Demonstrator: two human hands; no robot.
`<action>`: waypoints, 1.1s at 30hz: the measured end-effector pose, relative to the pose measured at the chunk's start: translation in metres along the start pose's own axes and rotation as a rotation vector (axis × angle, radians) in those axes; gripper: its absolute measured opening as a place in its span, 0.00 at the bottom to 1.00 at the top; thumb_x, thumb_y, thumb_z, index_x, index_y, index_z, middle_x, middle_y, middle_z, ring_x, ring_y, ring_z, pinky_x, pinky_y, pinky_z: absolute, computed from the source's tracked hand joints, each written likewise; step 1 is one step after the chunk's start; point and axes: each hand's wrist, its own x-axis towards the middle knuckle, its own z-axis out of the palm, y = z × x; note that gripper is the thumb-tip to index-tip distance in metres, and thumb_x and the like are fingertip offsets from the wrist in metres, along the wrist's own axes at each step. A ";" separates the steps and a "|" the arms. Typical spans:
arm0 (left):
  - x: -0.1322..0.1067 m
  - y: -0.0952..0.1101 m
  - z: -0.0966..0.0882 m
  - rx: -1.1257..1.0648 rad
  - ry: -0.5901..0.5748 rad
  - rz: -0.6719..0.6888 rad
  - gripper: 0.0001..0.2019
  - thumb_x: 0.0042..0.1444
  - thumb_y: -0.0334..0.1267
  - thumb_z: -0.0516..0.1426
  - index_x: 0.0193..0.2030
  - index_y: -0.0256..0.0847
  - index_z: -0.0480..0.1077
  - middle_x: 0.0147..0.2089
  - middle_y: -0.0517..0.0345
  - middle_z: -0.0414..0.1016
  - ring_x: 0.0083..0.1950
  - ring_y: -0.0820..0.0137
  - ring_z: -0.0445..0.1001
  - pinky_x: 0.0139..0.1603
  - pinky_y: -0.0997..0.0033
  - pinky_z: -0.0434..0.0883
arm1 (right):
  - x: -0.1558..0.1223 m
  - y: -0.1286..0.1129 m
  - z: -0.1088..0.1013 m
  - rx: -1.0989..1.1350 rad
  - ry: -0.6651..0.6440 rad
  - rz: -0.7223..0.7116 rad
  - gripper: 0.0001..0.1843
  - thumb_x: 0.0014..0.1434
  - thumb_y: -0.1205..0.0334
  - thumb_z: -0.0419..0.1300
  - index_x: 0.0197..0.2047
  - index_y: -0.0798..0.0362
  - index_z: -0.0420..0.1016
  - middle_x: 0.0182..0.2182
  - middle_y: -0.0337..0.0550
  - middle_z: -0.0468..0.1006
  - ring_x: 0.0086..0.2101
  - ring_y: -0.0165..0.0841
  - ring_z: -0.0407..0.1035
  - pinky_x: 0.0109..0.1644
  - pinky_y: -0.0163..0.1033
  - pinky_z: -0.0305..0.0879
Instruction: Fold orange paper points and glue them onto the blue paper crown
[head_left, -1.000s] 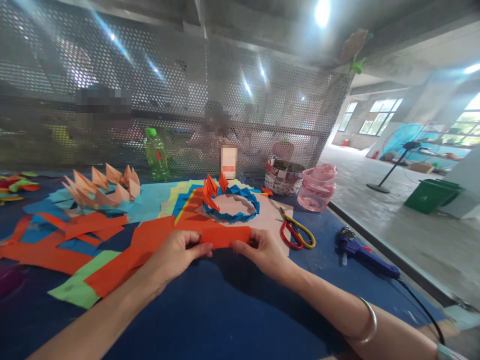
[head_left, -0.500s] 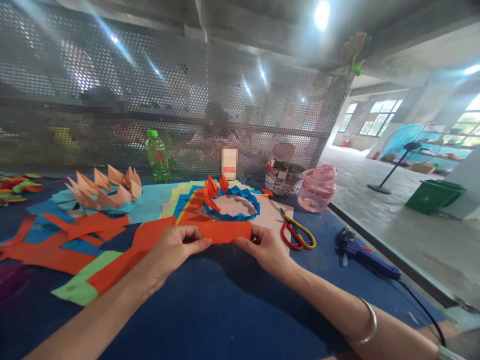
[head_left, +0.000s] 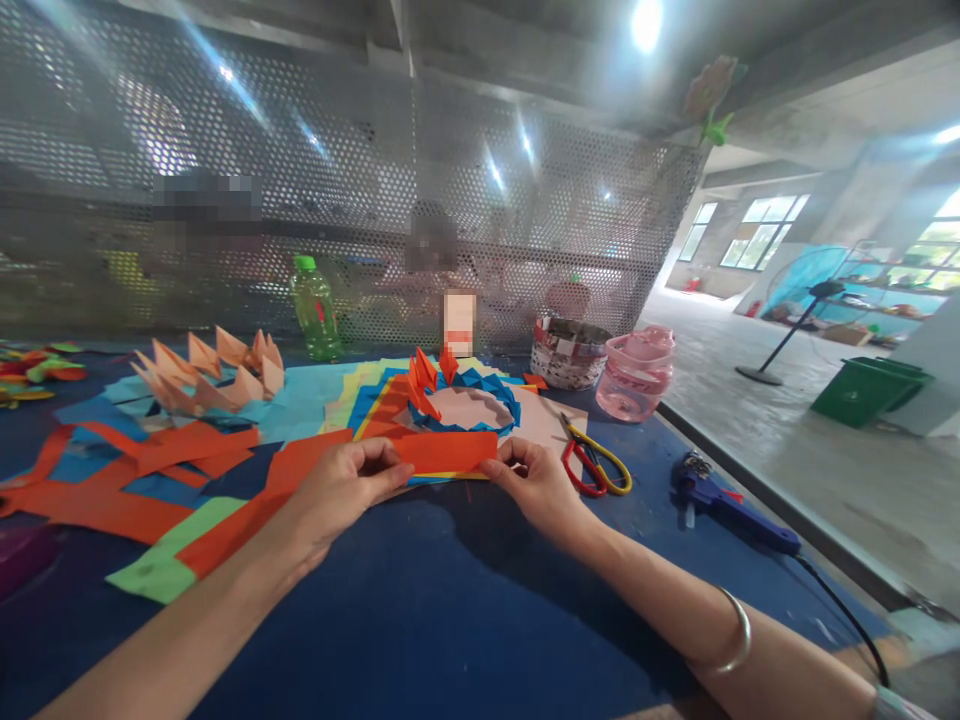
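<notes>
A folded orange paper strip (head_left: 444, 451) is pinched between both hands just above the blue table (head_left: 450, 620). My left hand (head_left: 341, 492) grips its left end with thumb and fingers closed. My right hand (head_left: 534, 486) pinches its right end, a silver bangle on that wrist. Just behind the strip lies a ring of folded blue paper units with orange points (head_left: 459, 404) on a pale pink sheet (head_left: 536, 425).
Red-and-yellow scissors (head_left: 595, 463) and a blue glue gun (head_left: 724, 505) lie to the right. Orange, green and blue paper scraps (head_left: 161, 490) spread left, with a peach folded crown (head_left: 210, 375). A green bottle (head_left: 314, 310), woven basket (head_left: 568, 353) and pink jar (head_left: 636, 373) stand before the perforated metal screen.
Both hands have carried the orange strip away from me, toward the blue paper ring, and lowered it nearer the paper sheets.
</notes>
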 end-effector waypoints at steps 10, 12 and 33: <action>-0.006 0.011 -0.001 -0.204 -0.088 -0.056 0.25 0.42 0.61 0.67 0.38 0.42 0.78 0.37 0.56 0.80 0.40 0.65 0.76 0.45 0.68 0.72 | 0.001 0.004 -0.002 -0.135 0.022 -0.125 0.11 0.61 0.56 0.54 0.30 0.52 0.67 0.27 0.39 0.72 0.30 0.32 0.66 0.35 0.36 0.61; -0.007 0.012 -0.002 -0.230 -0.144 -0.058 0.25 0.49 0.60 0.63 0.43 0.42 0.78 0.42 0.51 0.81 0.44 0.63 0.76 0.45 0.67 0.71 | -0.001 0.002 -0.002 -0.191 0.024 -0.160 0.11 0.61 0.58 0.53 0.30 0.52 0.67 0.27 0.40 0.72 0.30 0.32 0.66 0.35 0.35 0.60; -0.017 0.011 0.004 -0.088 -0.425 -0.067 0.17 0.47 0.42 0.68 0.45 0.42 0.78 0.46 0.50 0.82 0.41 0.66 0.80 0.37 0.73 0.73 | -0.008 -0.001 0.000 -0.372 0.011 -0.479 0.14 0.52 0.79 0.50 0.33 0.52 0.71 0.29 0.41 0.75 0.34 0.33 0.69 0.39 0.36 0.63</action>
